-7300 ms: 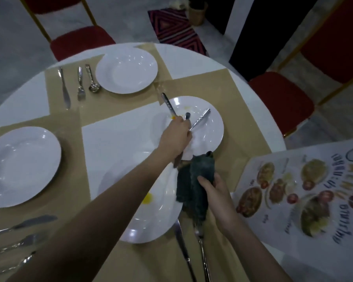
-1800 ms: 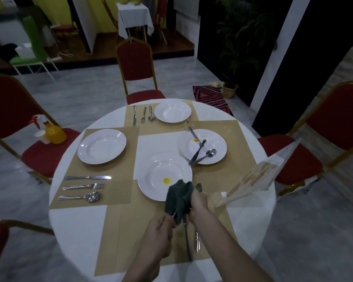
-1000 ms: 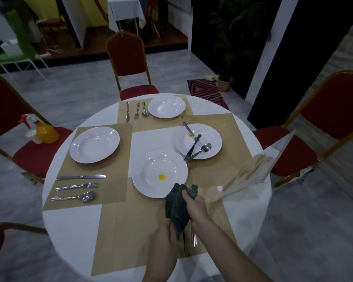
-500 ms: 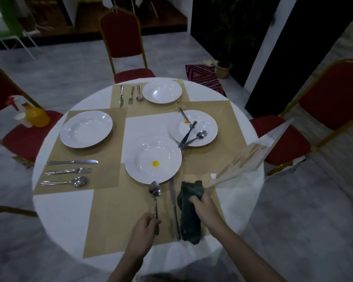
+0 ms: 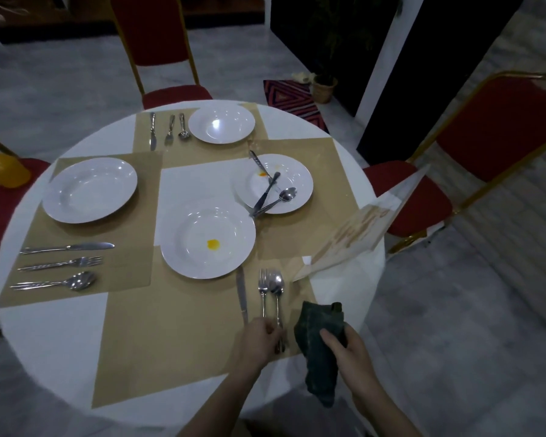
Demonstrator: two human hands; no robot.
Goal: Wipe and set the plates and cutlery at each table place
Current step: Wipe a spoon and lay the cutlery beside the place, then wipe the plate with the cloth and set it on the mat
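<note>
Left hand (image 5: 259, 340) sat low centre of the frame, fingers curled over the handle ends of the fork (image 5: 262, 290) and spoon (image 5: 277, 290), which lay side by side on the tan placemat (image 5: 171, 335). Table knife (image 5: 241, 294) lay flat just left of the fork, below the plate rim. Right hand (image 5: 350, 354) gripped a dark green cloth (image 5: 320, 345), thumb on top, cloth hanging past the round white table's (image 5: 51, 345) edge. Nearest plate (image 5: 186, 234) at centre frame showed 1 yellow spot. Plate (image 5: 293, 178) to its upper right was smeared orange and carried 3 crossed pieces of cutlery (image 5: 270, 193). 2 plain white plates, left (image 5: 89, 189) and top (image 5: 221, 124), each had 3 utensils set alongside. A laminated menu (image 5: 363, 225) leaned at the right edge of the table.
</note>
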